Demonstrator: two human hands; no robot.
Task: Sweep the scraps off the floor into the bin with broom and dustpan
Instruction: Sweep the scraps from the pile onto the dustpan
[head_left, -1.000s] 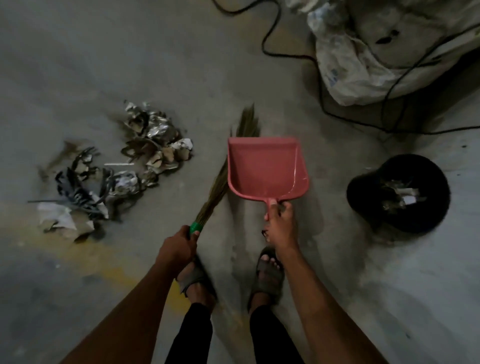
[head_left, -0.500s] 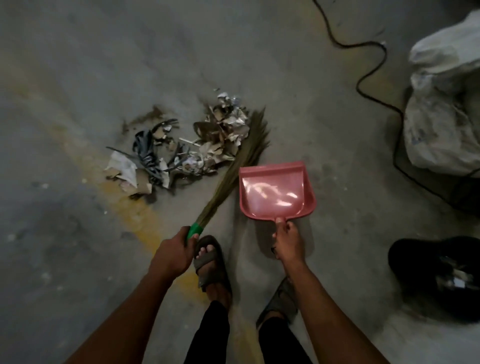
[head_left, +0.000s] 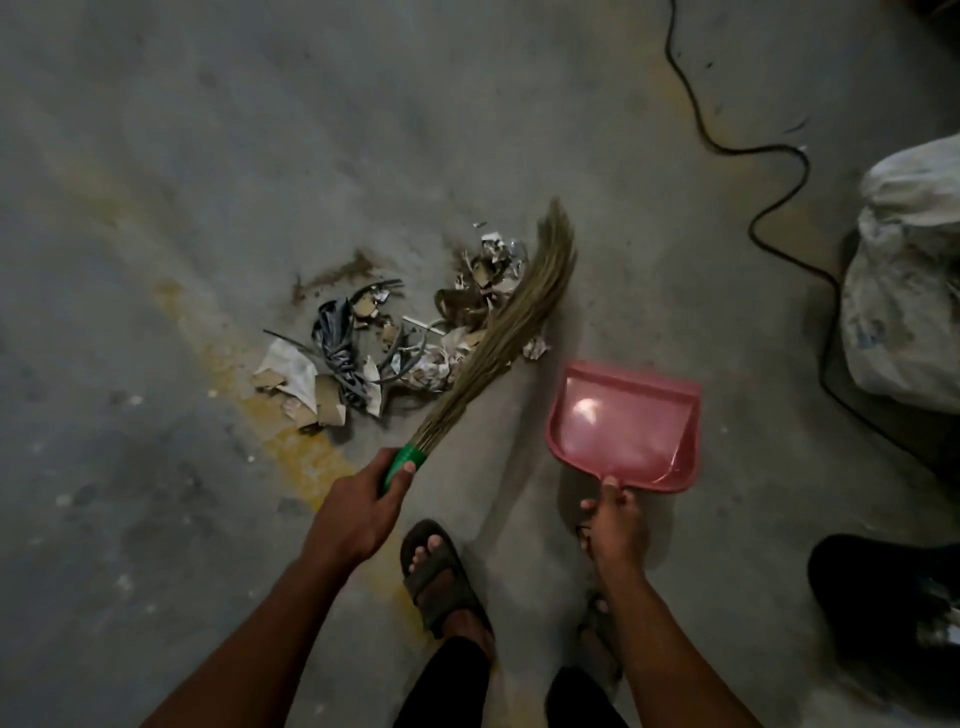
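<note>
Heap of torn paper, card and dark plastic scraps (head_left: 384, 348) now sits just ahead-left of me on the concrete; I've stepped in from the black round bin (head_left: 883, 597), now at far right. Left hand (head_left: 358, 512) grips the green-handled grass broom (head_left: 493, 343), bristles across the heap's right edge. Right hand (head_left: 615, 525) holds the empty pink plastic dustpan (head_left: 623, 426) beside it, so the next sweep can start.

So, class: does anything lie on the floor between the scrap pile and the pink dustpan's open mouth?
Only the broom bristles, lying across the pile's right edge. Beyond them, bare floor reaches the dustpan; nothing else visibly blocks it.
</note>
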